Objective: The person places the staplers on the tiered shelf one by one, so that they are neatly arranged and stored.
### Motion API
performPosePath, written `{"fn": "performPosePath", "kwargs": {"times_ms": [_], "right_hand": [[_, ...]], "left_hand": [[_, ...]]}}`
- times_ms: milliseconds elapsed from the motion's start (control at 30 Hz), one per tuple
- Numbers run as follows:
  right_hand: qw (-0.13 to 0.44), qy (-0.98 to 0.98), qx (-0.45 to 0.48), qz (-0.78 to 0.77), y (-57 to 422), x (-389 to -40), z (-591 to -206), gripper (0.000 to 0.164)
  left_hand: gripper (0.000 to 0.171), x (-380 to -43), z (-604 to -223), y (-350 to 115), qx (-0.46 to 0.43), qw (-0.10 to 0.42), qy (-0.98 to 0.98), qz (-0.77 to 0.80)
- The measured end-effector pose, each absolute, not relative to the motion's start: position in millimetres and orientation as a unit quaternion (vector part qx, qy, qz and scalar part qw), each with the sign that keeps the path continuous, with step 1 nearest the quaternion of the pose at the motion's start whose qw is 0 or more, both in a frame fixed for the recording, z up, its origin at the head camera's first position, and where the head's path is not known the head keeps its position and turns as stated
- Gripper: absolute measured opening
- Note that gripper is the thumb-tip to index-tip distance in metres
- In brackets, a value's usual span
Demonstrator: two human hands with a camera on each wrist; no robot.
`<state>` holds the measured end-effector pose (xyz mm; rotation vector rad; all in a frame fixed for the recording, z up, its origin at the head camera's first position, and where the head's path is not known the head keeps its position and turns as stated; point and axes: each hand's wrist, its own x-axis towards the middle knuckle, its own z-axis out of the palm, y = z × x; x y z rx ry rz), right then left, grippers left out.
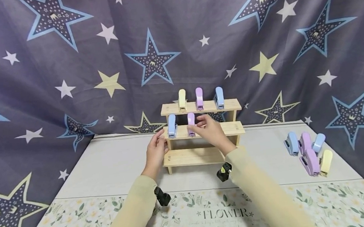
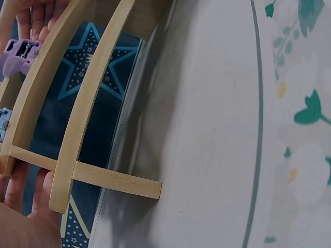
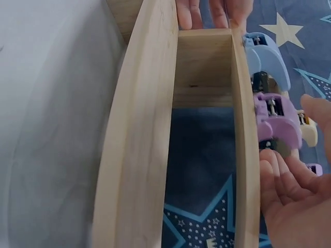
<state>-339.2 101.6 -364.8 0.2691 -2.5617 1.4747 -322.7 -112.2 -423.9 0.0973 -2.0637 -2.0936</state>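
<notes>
A three-tier wooden display stand (image 1: pixel 203 155) is at the centre. My left hand (image 1: pixel 155 147) rests against its left end, fingers beside the middle shelf. On that shelf a blue stapler (image 1: pixel 172 125) stands left of a purple stapler (image 1: pixel 191 120). My right hand (image 1: pixel 211 130) is at the purple stapler's right side. In the right wrist view its fingertips lie close by the purple stapler (image 3: pixel 279 121), with the thumb apart from it. Along the top shelf stand a yellow stapler (image 1: pixel 182 99), another purple stapler (image 1: pixel 199 98) and another blue stapler (image 1: pixel 219 97).
Several blue, purple and yellow staplers (image 1: pixel 310 159) lie grouped on the table at the right. A floral cloth (image 1: pixel 90 226) covers the near edge. Behind the stand hangs a dark curtain (image 1: pixel 196 64) with stars.
</notes>
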Motion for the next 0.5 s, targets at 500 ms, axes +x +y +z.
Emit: {"fn": "performPosePath", "kwargs": {"times_ms": [500], "right_hand": [[0.098, -0.897, 0.13, 0.412, 177, -313, -362, 0.039]], "left_hand": [[0.039, -322, -424, -111, 0.037, 0.103, -0.699, -0.707]]}}
